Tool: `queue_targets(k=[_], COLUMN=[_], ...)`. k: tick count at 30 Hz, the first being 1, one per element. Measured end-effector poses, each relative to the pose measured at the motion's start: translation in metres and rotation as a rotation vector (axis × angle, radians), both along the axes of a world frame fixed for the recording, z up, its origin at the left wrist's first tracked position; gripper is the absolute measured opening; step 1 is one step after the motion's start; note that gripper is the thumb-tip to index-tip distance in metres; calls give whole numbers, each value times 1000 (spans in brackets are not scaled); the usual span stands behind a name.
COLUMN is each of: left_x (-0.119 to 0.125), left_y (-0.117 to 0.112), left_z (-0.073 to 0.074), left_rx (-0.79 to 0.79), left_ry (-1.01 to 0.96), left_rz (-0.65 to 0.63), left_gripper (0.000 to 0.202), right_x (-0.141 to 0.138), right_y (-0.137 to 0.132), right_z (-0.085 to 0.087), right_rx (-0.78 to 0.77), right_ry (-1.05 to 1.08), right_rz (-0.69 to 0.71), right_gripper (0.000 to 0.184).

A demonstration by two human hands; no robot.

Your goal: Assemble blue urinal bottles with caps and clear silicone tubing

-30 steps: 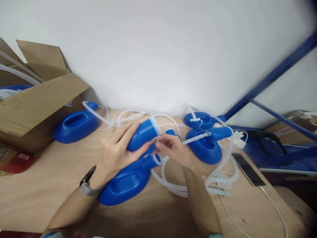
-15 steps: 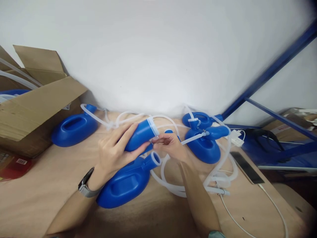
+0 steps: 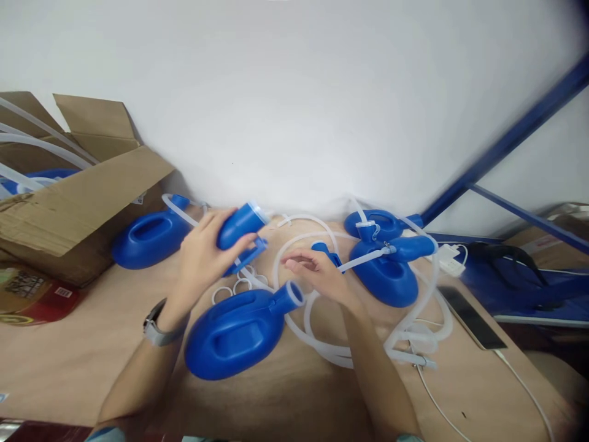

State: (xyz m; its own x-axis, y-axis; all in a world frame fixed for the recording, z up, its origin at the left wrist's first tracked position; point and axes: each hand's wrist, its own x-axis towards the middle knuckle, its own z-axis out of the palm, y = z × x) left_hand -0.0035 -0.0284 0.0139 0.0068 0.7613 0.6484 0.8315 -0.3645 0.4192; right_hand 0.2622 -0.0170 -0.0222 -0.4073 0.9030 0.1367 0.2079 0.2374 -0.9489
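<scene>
My left hand [image 3: 202, 255] is wrapped round a blue plastic funnel piece [image 3: 239, 228] and holds it above the wooden table [image 3: 69, 362], left of centre. My right hand [image 3: 317, 273] hovers open, fingers loosely spread, just above the neck of a blue plastic bottle [image 3: 239, 331] that lies on the table in front of me. Clear tubing [image 3: 322, 347] loops under and around my right wrist. Small clear rings [image 3: 234, 287] lie between my hands.
Another blue bottle [image 3: 150, 236] lies at the left beside an open cardboard box [image 3: 69, 202]. Two more blue bottles [image 3: 384, 270] with tubing sit at the right. A phone [image 3: 473, 316] with a white cable lies near the right edge. A blue metal frame [image 3: 506, 144] leans against the wall.
My left hand has carried the blue funnel piece up and to the left, away from my right hand. My right hand has let go and opened.
</scene>
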Motion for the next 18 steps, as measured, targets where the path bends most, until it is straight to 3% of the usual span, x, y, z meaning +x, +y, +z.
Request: queue_targets(k=[2,4,7,9,13,18], left_x=[-31,-66,-112,-132,-146,-135], left_y=[5,6,-1,-8,-21,-18], left_z=[-1,-13,-49,-76,-117,-136], left_rx=[-201,-428,-662,-713,-729,-710], left_ry=[78,163,195,147,75,84], left_rz=[63,94,214,234,248,285], left_gripper=[67,68,72,72,73,77], right_x=[13,21,18,8,-5,9], right_y=[7,17,32,39,48,50], right_z=[-3,-14,-40,-57,-78,-79], right_rx=[78,86,7,-38,-77,-54], right_ry=[-134,-208,-275,-294,-319,-343], right_rz=[-49,-41,103,194,305,408], right_gripper=[30,28,31,34,30,25])
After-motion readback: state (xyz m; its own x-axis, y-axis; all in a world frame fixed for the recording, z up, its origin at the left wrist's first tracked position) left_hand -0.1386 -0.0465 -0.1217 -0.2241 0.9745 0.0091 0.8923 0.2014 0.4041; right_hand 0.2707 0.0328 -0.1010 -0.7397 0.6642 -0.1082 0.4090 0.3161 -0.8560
